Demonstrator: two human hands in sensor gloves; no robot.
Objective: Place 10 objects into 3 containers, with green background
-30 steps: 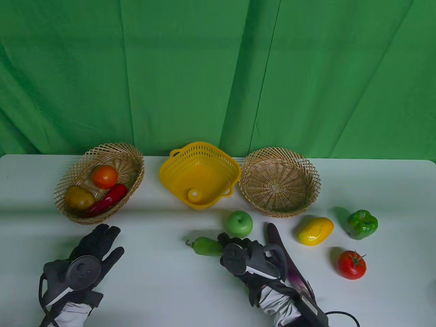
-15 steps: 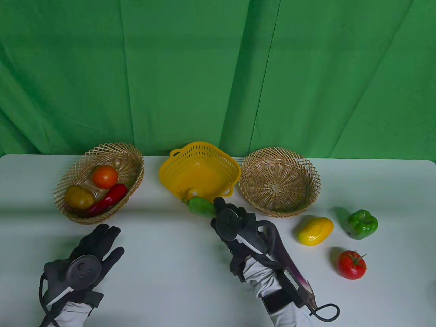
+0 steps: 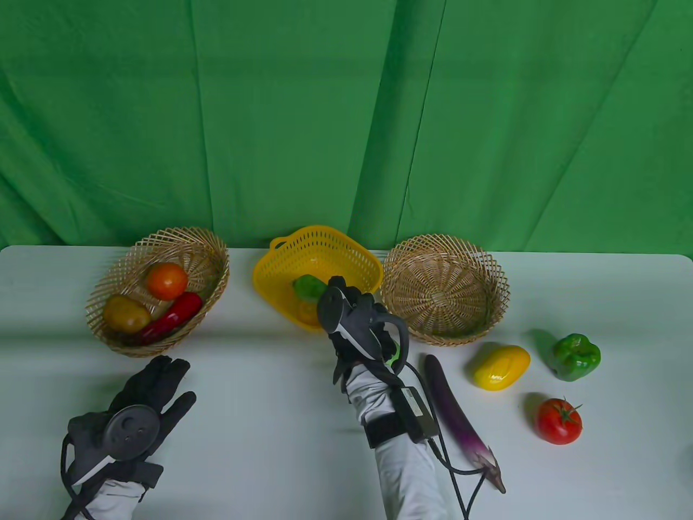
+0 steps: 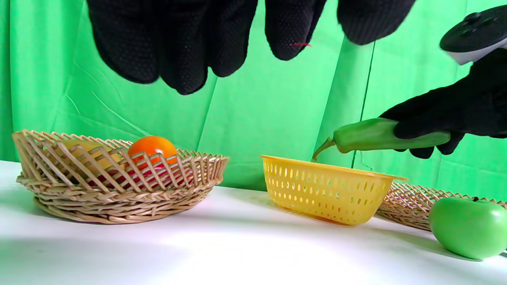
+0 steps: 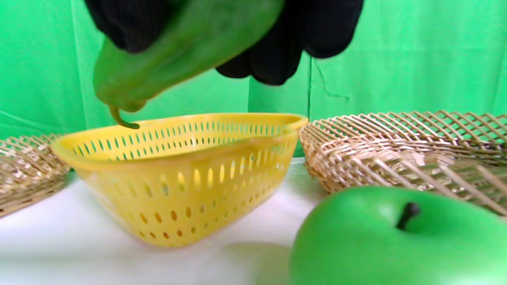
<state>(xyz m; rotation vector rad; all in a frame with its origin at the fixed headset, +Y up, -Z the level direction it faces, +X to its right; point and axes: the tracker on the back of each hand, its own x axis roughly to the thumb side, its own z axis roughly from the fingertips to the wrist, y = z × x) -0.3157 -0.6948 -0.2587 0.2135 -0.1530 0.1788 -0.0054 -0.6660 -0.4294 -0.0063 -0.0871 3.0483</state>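
My right hand (image 3: pixel 331 297) grips a green chili pepper (image 3: pixel 307 287) and holds it in the air just above the yellow plastic basket (image 3: pixel 281 254). The left wrist view shows the pepper (image 4: pixel 376 136) level, stem to the left, over the basket's rim (image 4: pixel 332 168). The right wrist view shows it (image 5: pixel 178 51) tilted, stem down, over the basket (image 5: pixel 178 186). A small yellow ball (image 3: pixel 306 313) lies in that basket. My left hand (image 3: pixel 162 379) lies open and empty on the table, fingers stretched out.
The left wicker basket (image 3: pixel 124 260) holds an orange tomato (image 3: pixel 167 280), a potato (image 3: pixel 125 313) and a red chili (image 3: pixel 173 317). The right wicker basket (image 3: pixel 487 260) holds nothing. On the table lie a green apple (image 5: pixel 396 241), an eggplant (image 3: pixel 457 417), a yellow fruit (image 3: pixel 502 367), a green bell pepper (image 3: pixel 575 356) and a red tomato (image 3: pixel 559 421).
My right hand has lifted the green chili pepper off the table and carried it away from me to above the yellow basket. The left hand has stayed put.
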